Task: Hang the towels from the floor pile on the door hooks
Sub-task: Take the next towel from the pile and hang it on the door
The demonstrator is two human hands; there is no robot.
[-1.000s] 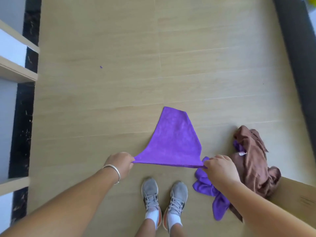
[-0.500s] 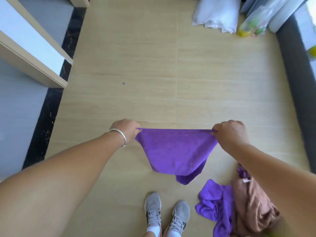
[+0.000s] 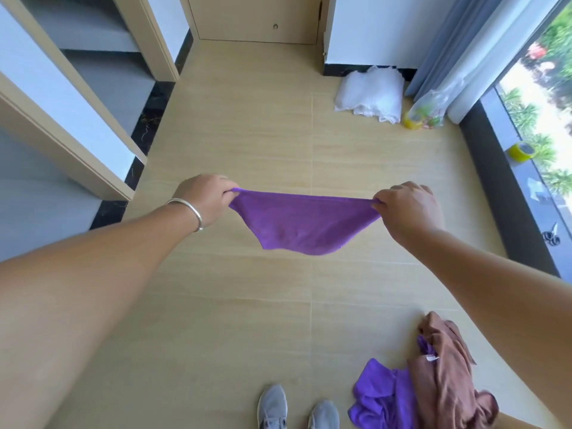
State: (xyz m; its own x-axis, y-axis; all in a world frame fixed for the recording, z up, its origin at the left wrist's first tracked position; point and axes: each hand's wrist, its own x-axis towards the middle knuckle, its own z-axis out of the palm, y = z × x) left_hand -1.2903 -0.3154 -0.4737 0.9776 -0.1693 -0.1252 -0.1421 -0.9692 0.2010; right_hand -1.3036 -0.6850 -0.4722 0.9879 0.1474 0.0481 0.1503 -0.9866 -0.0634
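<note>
Along the left edge, pale wooden shelving with white panels [image 3: 71, 97] is standing against the light wood-look tiled floor [image 3: 247, 134], edged by a black speckled skirting strip [image 3: 145, 125]. The left hand [image 3: 202, 196], wearing a thin silver bangle [image 3: 188, 209] at the wrist, is reaching forward with its fingers curled tight, pinching the left corner of a soft purple cloth towel [image 3: 301, 226]. The towel is hanging in the air between both hands, its top edge pulled nearly straight and its body sagging below in a loose curve, well clear of the floor. Straight ahead, a light wooden door [image 3: 253, 17] is standing closed at the far end of the floor; no hooks are showing on the visible lower part. The right hand [image 3: 407, 209] is gripping the towel's right corner, fingers folded over the fabric. Near the person's grey sneakers [image 3: 297, 408] at the bottom, a crumpled purple towel [image 3: 382, 397] is lying on the floor, touching a bunched brown towel [image 3: 445, 379] just to its right. Farther back on the right, a rumpled white plastic bag [image 3: 370, 94] is sitting by the wall, next to a clear bag with yellow and green contents [image 3: 425, 114] at the foot of grey-blue curtains [image 3: 458, 48]. A roll of yellow tape [image 3: 521, 151] is resting on the dark window sill [image 3: 501, 187].
</note>
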